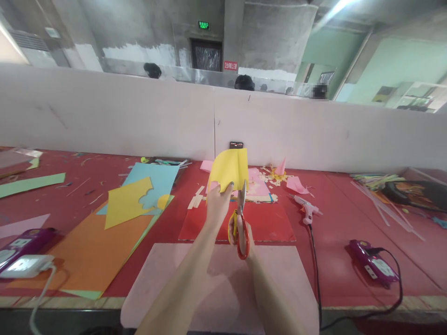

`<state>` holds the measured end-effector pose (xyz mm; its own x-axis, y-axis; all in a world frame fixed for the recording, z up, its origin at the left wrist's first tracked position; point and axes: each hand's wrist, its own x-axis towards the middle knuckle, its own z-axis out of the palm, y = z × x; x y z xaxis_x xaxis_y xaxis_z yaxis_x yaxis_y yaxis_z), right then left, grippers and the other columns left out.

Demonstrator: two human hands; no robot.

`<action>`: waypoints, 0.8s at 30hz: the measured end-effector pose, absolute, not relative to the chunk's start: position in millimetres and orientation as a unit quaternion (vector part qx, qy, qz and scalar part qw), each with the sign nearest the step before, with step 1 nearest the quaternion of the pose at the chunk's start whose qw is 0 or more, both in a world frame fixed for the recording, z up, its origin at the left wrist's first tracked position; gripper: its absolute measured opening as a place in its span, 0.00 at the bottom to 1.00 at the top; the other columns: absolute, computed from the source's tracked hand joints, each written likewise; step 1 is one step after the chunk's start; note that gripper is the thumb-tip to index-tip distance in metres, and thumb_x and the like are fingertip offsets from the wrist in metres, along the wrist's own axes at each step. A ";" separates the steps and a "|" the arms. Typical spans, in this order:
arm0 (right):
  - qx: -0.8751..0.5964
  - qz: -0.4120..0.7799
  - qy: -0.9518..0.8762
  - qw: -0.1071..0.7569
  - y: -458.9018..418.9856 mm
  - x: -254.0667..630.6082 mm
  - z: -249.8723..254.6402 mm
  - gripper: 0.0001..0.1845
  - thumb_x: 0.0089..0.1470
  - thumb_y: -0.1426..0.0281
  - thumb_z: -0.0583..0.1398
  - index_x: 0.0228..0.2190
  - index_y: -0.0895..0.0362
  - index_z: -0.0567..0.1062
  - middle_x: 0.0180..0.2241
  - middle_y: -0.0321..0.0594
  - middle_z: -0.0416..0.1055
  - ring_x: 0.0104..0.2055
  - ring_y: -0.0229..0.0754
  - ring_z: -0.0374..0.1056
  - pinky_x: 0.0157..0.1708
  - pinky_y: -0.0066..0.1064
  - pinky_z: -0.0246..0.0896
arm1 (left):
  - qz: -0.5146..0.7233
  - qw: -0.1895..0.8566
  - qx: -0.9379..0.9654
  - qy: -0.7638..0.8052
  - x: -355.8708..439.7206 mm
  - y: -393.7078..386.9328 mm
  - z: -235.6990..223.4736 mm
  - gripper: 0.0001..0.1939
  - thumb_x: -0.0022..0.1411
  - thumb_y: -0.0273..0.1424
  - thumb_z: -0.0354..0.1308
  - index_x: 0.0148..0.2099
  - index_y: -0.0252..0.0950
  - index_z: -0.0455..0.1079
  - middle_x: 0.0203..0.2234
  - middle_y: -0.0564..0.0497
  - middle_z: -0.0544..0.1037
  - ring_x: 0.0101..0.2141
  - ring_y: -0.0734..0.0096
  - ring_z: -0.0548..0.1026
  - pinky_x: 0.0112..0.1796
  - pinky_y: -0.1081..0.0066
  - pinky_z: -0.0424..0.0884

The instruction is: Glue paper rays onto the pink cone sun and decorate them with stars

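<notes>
My left hand pinches the lower part of a yellow sheet of paper, which is held up off the table and curves a little. In my right hand is a pair of scissors with one red and one yellow handle loop. Their blades point upward and stand partly apart at the paper's lower right edge. Whether the paper lies between the blades I cannot tell. Beneath are a red sheet and pink paper pieces with narrow strips around them.
To the right a pink glue gun lies near a purple power strip. Orange card, blue card and a cut yellow sheet overlap on the left. A white partition stands behind; a pink mat lies in front.
</notes>
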<state>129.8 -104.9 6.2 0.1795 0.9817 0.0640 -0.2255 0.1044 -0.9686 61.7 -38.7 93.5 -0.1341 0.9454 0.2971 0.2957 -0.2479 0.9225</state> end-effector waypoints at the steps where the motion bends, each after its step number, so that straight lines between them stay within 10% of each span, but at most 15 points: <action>1: -0.451 0.505 -0.407 0.614 -104.6 130.1 6.9 0.25 0.49 0.45 0.51 0.23 0.56 0.64 0.14 0.30 0.57 0.12 0.30 0.50 0.10 0.23 0.46 | 0.530 0.301 0.586 0.534 61.5 -38.8 94.1 0.15 0.54 0.42 0.54 0.24 0.35 0.66 0.18 0.52 0.71 0.22 0.71 0.69 0.23 0.73 0.61; 24: -0.434 0.556 -0.347 0.618 -102.4 133.5 4.5 0.22 0.46 0.49 0.56 0.23 0.55 0.62 0.16 0.28 0.56 0.13 0.28 0.50 0.11 0.22 0.45 | 0.503 0.317 0.612 0.521 67.8 -51.6 103.3 0.15 0.56 0.41 0.52 0.25 0.35 0.65 0.19 0.52 0.73 0.23 0.70 0.71 0.24 0.75 0.61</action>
<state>133.5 -102.4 4.5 0.1410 0.9885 -0.0545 -0.3860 0.0042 -0.9225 67.8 -51.6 103.3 -0.0502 0.9573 0.2848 0.3186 -0.2549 0.9130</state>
